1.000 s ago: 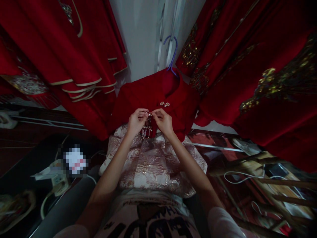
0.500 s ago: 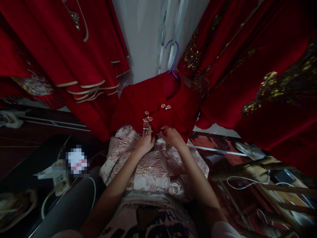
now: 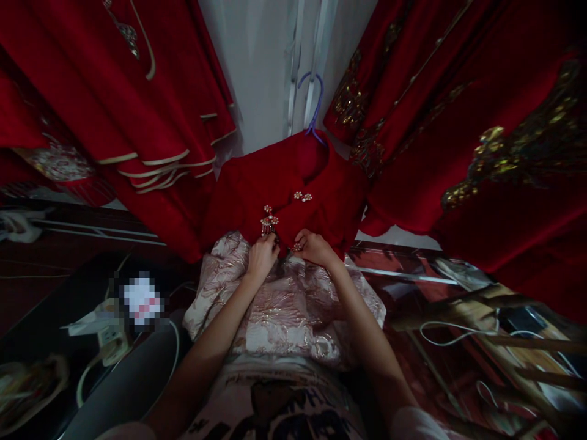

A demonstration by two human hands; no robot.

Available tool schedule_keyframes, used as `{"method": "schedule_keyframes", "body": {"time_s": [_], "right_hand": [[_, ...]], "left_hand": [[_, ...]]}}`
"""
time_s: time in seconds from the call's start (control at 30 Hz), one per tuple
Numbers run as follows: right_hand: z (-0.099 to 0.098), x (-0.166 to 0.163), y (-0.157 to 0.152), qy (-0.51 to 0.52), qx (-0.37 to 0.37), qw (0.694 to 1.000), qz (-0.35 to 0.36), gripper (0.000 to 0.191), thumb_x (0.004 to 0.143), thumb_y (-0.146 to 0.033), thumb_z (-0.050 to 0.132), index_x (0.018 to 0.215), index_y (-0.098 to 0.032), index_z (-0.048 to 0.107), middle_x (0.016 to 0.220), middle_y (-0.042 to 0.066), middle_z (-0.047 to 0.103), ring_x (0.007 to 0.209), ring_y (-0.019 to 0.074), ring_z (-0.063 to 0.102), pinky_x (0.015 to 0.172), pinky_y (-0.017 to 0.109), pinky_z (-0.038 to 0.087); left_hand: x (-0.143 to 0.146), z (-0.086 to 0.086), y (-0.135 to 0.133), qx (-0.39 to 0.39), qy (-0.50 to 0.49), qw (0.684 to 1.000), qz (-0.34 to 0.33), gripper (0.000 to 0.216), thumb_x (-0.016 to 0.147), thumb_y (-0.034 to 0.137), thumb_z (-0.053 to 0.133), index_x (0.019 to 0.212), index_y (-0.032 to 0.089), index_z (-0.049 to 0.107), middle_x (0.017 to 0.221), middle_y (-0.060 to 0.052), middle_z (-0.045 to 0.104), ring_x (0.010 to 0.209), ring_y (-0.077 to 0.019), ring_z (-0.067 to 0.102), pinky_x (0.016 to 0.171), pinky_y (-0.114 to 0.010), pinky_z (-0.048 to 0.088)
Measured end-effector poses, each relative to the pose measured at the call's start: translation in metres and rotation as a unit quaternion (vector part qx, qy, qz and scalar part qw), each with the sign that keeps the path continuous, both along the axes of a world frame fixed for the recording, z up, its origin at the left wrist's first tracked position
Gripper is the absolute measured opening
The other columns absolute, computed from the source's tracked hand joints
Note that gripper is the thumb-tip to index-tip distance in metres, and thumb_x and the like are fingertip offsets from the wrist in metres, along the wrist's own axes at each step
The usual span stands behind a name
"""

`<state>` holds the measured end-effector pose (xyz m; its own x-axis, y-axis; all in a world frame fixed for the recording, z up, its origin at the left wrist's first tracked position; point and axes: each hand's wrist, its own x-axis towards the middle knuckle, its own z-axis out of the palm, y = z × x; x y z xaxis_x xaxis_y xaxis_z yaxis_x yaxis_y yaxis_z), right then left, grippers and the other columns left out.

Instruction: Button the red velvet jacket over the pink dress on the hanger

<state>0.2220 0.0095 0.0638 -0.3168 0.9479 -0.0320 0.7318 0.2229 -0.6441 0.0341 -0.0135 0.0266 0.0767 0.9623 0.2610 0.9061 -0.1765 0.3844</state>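
Observation:
A red garment (image 3: 257, 174) on a purple hanger (image 3: 315, 107) lies over a pale, patterned shiny cloth (image 3: 275, 305) across my lap. Jewelled flower clasps (image 3: 302, 196) sit on its front, and a beaded tassel ornament (image 3: 268, 221) hangs to the left of them. My left hand (image 3: 263, 258) is closed at the lower end of the tassel, its fingers curled against the red fabric; what they grip is hidden. At the garment's lower front, my right hand (image 3: 316, 249) pinches a small jewelled flower button (image 3: 296, 247).
Red garments with pale trim (image 3: 160, 156) hang at the left, and others with gold sequins (image 3: 486, 162) hang at the right. A power strip (image 3: 112, 342) with cords lies on a dark surface at lower left. A wooden rack with a white cable (image 3: 452, 333) stands at lower right.
My left hand has drawn its pointing finger in and now has its fingers curled over the tassel's lower end. The right hand stays at the flower button. The view has shifted slightly.

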Motion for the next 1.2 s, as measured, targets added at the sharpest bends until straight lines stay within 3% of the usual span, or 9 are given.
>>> {"method": "schedule_keyframes", "body": {"time_s": [0.1, 0.23, 0.43, 0.57, 0.7, 0.8, 0.93, 1.07, 1.2], "right_hand": [[0.002, 0.01, 0.005, 0.103, -0.046, 0.993, 0.047, 0.026, 0.066, -0.019, 0.075, 0.09, -0.017, 0.065, 0.079, 0.001, 0.07, 0.07, 0.0122, 0.064, 0.065, 0.023, 0.047], [0.018, 0.015, 0.001, 0.236, -0.13, 0.957, 0.109, 0.029, 0.059, -0.028, 0.082, 0.079, -0.017, 0.063, 0.07, -0.004, 0.066, 0.065, 0.0101, 0.061, 0.065, 0.024, 0.049], [0.036, 0.012, -0.008, 0.295, -0.191, 0.926, 0.137, 0.027, 0.062, -0.032, 0.081, 0.076, -0.018, 0.063, 0.074, -0.003, 0.07, 0.069, 0.0102, 0.065, 0.072, 0.027, 0.051], [0.03, 0.009, -0.005, 0.284, -0.182, 0.929, 0.152, 0.03, 0.065, -0.039, 0.079, 0.081, -0.017, 0.066, 0.077, -0.001, 0.072, 0.07, 0.011, 0.066, 0.075, 0.028, 0.052], [0.011, -0.002, 0.001, 0.29, -0.149, 0.934, 0.145, 0.033, 0.068, -0.042, 0.078, 0.084, -0.016, 0.067, 0.077, 0.001, 0.071, 0.07, 0.0114, 0.065, 0.074, 0.028, 0.052], [-0.013, -0.017, 0.008, 0.319, -0.085, 0.939, 0.095, 0.031, 0.069, -0.04, 0.077, 0.085, -0.015, 0.067, 0.08, 0.003, 0.071, 0.072, 0.0122, 0.065, 0.071, 0.027, 0.053], [-0.039, -0.034, 0.012, 0.286, 0.012, 0.958, 0.01, 0.022, 0.075, -0.033, 0.074, 0.088, -0.016, 0.068, 0.081, 0.004, 0.072, 0.073, 0.0131, 0.066, 0.071, 0.026, 0.053], [-0.044, -0.039, 0.012, 0.25, 0.051, 0.966, -0.032, 0.016, 0.079, -0.027, 0.071, 0.091, -0.017, 0.069, 0.08, 0.003, 0.073, 0.072, 0.013, 0.067, 0.072, 0.025, 0.053], [-0.038, -0.033, 0.012, 0.254, 0.04, 0.966, 0.016, 0.018, 0.08, -0.03, 0.07, 0.092, -0.018, 0.07, 0.084, 0.004, 0.074, 0.076, 0.0134, 0.069, 0.073, 0.024, 0.054]], "left_hand": [[-0.002, -0.001, 0.002, 0.01, 0.032, 0.999, -0.009, 0.012, 0.088, 0.02, 0.053, 0.096, 0.021, 0.063, 0.095, -0.008, 0.066, 0.091, -0.0223, 0.064, 0.074, -0.03, 0.049], [-0.004, -0.003, 0.001, 0.04, 0.043, 0.998, -0.009, 0.015, 0.089, 0.021, 0.051, 0.097, 0.019, 0.064, 0.101, -0.011, 0.063, 0.1, -0.0258, 0.059, 0.08, -0.034, 0.05], [-0.006, -0.004, 0.002, 0.041, 0.082, 0.996, -0.004, 0.026, 0.087, 0.018, 0.052, 0.112, 0.018, 0.062, 0.113, -0.015, 0.056, 0.107, -0.0292, 0.053, 0.078, -0.035, 0.051], [-0.009, -0.003, 0.003, 0.058, 0.066, 0.996, -0.01, 0.021, 0.089, 0.018, 0.048, 0.101, 0.019, 0.065, 0.107, -0.014, 0.058, 0.105, -0.0291, 0.053, 0.079, -0.036, 0.05], [-0.011, 0.0, -0.002, 0.08, 0.04, 0.996, -0.02, 0.012, 0.089, 0.02, 0.052, 0.094, 0.018, 0.063, 0.098, -0.011, 0.062, 0.099, -0.0264, 0.056, 0.077, -0.034, 0.05], [-0.013, -0.002, -0.008, 0.099, -0.031, 0.994, -0.024, 0.006, 0.086, 0.02, 0.057, 0.088, 0.019, 0.062, 0.089, -0.007, 0.065, 0.089, -0.0228, 0.06, 0.077, -0.033, 0.05], [-0.016, -0.012, -0.007, 0.089, -0.211, 0.973, -0.018, 0.009, 0.083, 0.02, 0.06, 0.09, 0.019, 0.065, 0.084, -0.003, 0.068, 0.075, -0.0161, 0.063, 0.073, -0.028, 0.051], [-0.019, -0.023, 0.002, 0.032, -0.377, 0.925, -0.015, 0.012, 0.078, 0.022, 0.063, 0.089, 0.016, 0.067, 0.083, -0.004, 0.072, 0.073, -0.0147, 0.067, 0.07, -0.027, 0.053], [-0.019, -0.032, 0.009, 0.017, -0.455, 0.89, -0.03, 0.016, 0.073, 0.025, 0.067, 0.087, 0.015, 0.069, 0.085, -0.006, 0.073, 0.078, -0.016, 0.069, 0.076, -0.03, 0.055]]}}
